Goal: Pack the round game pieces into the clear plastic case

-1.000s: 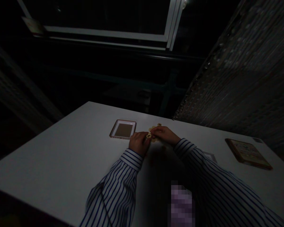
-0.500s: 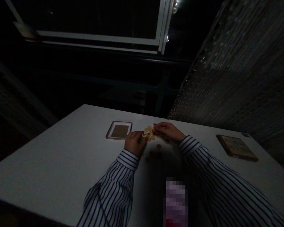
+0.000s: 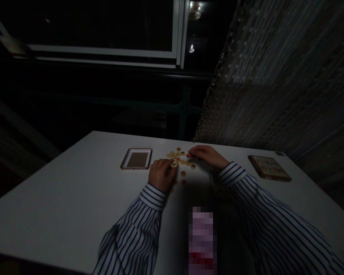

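Observation:
Several round, pale wooden discs [image 3: 183, 162] with dark or red marks lie loosely spread on the white table [image 3: 74, 198]. My left hand [image 3: 162, 175] is at their left side, its thumb and fingers closed on one disc [image 3: 174, 164] whose dark mark faces up. On the right of the discs is my right hand [image 3: 208, 156], a little above the table. Its thumb and index finger are near each other, and whether a disc is between them cannot be made out. Some discs nearer me lie in shadow.
An open shallow box part [image 3: 137, 159] with a brown inside lies left of my left hand. The box lid [image 3: 269, 168] with a printed picture is at the right, a small dark card [image 3: 279, 154] behind it. A bead curtain [image 3: 263, 88] hangs behind the table's right side.
My right hand has drawn away rightward from the discs, so more of them show, spread more widely. My left hand still holds its disc. The view has shifted slightly to the right.

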Available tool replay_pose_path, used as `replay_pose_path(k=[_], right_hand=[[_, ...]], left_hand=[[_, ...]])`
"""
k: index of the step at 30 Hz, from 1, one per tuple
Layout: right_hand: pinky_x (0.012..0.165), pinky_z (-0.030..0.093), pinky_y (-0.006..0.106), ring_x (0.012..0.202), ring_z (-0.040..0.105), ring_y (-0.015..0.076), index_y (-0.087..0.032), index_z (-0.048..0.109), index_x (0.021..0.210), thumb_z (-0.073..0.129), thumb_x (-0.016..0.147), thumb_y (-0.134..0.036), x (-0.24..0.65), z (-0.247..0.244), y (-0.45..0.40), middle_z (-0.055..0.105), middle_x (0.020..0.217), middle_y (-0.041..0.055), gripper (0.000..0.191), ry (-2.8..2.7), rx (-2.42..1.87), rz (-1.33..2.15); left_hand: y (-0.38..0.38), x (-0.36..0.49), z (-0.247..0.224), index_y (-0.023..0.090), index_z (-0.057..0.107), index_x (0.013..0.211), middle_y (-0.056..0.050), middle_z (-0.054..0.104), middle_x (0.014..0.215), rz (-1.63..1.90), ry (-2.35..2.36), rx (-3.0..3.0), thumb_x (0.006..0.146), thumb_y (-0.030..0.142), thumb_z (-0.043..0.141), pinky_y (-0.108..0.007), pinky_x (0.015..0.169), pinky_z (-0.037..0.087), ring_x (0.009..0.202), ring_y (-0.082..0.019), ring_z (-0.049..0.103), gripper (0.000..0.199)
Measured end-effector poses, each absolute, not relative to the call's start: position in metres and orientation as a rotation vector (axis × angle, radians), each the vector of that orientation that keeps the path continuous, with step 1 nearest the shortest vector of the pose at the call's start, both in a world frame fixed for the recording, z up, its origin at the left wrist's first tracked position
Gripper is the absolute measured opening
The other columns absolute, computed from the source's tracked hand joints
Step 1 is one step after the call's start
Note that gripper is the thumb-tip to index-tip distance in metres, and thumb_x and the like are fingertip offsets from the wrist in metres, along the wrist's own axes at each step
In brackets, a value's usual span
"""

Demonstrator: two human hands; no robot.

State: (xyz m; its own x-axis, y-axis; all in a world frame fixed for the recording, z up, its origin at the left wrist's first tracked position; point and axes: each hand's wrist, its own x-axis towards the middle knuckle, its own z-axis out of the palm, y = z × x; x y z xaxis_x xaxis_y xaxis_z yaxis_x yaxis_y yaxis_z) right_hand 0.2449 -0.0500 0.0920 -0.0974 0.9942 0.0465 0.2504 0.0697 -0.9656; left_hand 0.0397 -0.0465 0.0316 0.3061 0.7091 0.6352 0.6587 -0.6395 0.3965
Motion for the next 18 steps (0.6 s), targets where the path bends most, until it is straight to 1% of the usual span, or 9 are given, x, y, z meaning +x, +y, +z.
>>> replay_pose_path(k=[5, 12, 18], right_hand=[[0.077, 0.043, 0.030, 0.075, 0.059, 0.0134, -0.014, 0.061, 0.080, 0.060, 0.069, -0.033, 0.257, 0.092, -0.062, 0.068, 0.081, 0.0058, 0.023, -1.436, -1.332, 1.095], [0.078, 0.043, 0.031, 0.075, 0.059, 0.0134, -0.013, 0.061, 0.081, 0.059, 0.070, -0.033, 0.269, 0.091, -0.079, 0.068, 0.082, 0.0071, 0.023, -1.434, -1.329, 1.085], [0.080, 0.042, 0.032, 0.079, 0.060, 0.0147, -0.013, 0.060, 0.080, 0.062, 0.067, -0.036, 0.275, 0.083, -0.093, 0.068, 0.082, 0.0071, 0.027, -1.390, -1.276, 1.166]], left_hand=[[-0.056, 0.051, 0.031, 0.019, 0.059, 0.094, -0.006, 0.064, 0.096, 1.273, 1.255, 2.502, 0.076, 0.029, 0.053, -0.036, 0.085, 0.040, 0.090, -0.020, 0.054, 0.021], [-0.067, 0.066, 0.029, 0.019, 0.059, 0.093, -0.005, 0.065, 0.092, 1.298, 1.194, 2.505, 0.076, 0.027, 0.054, -0.034, 0.080, 0.042, 0.087, -0.019, 0.055, 0.020], [-0.076, 0.083, 0.030, 0.019, 0.059, 0.093, -0.005, 0.065, 0.089, 1.243, 1.155, 2.525, 0.076, 0.026, 0.053, -0.034, 0.078, 0.041, 0.086, -0.019, 0.055, 0.019]])
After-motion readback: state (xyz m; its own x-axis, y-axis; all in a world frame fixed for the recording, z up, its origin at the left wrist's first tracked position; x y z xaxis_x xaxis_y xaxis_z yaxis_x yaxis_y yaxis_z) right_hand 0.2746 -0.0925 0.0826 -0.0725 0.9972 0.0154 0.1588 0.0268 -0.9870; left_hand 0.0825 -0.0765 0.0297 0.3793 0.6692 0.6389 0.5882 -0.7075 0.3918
